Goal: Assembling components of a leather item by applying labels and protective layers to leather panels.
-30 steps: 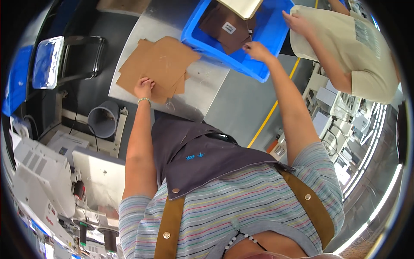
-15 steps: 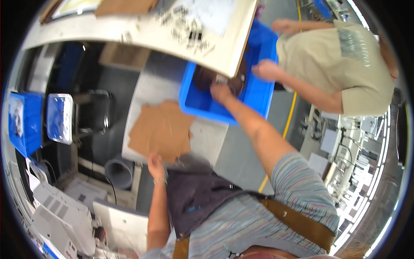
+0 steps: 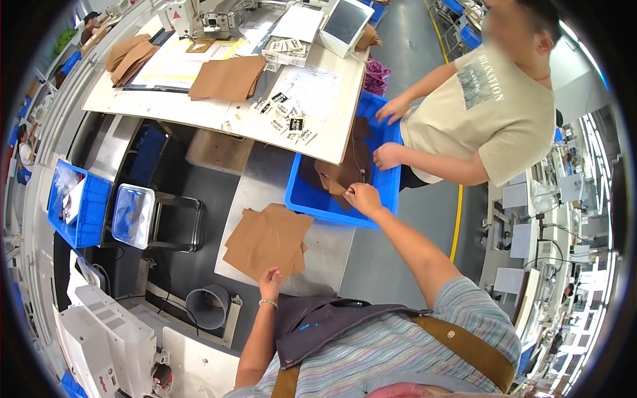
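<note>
1. We keep our left hand [image 3: 270, 282] closest to our body, its fingers pinched on the near edge of the stack of brown cut pieces [image 3: 269, 239]. The stack lies flat on the grey metal table [image 3: 265, 179]. A second ago the same hand rested on the same stack, so the stack has not left its place.
2. We extend our right hand [image 3: 363, 197] forward and to the right, over the near rim of the blue bin [image 3: 312, 199]. Its fingers are closed on a dark brown piece [image 3: 342, 174] lying inside the bin. In the earlier views this hand was also in the bin; it now grips at the near wall. We judge that one piece is being drawn out toward the stack.
3. Beyond our right hand, a co-worker in a beige shirt [image 3: 491, 113] holds the far rim of the bin with both hands [image 3: 388, 156]. We cannot tell whether those hands grip or merely rest.
4. Beyond both hands stands the white worktable [image 3: 199, 113]. It carries tan folded pieces [image 3: 225, 78], small printed labels [image 3: 285, 119] and a tablet [image 3: 345, 23].
5. To the left of our left hand, a second blue bin [image 3: 76, 205] and a clear tray [image 3: 133, 215] stand well apart from the work.
</note>
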The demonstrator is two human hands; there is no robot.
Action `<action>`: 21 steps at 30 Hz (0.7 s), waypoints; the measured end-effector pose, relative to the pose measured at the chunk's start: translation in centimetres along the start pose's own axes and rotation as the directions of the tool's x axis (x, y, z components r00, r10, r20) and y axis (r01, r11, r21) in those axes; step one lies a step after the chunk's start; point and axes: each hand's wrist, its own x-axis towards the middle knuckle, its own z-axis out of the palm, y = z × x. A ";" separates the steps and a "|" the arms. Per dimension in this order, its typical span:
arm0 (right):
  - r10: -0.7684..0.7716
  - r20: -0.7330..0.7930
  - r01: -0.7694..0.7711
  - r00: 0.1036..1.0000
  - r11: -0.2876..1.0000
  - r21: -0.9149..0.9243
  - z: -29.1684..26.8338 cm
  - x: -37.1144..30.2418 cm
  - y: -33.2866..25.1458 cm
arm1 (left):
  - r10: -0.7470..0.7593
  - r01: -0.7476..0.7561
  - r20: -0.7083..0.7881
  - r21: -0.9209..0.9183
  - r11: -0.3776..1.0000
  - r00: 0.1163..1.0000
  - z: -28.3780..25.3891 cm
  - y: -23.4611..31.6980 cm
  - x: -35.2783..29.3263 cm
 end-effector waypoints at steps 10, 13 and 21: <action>-0.077 -0.295 0.160 0.952 0.950 0.268 -12.6 -7.7 -11.1 | 0.227 -0.206 0.295 -0.101 0.973 0.928 6.6 14.6 -7.6; -0.166 -0.295 0.267 0.941 0.901 0.343 -14.8 -13.3 -15.4 | 0.422 -0.300 0.381 -0.339 0.892 0.823 9.8 21.5 -13.2; -0.410 -0.128 0.414 0.903 0.751 0.514 -10.5 -21.1 -19.0 | 0.102 0.175 0.437 -0.549 0.817 0.894 9.0 19.5 -14.8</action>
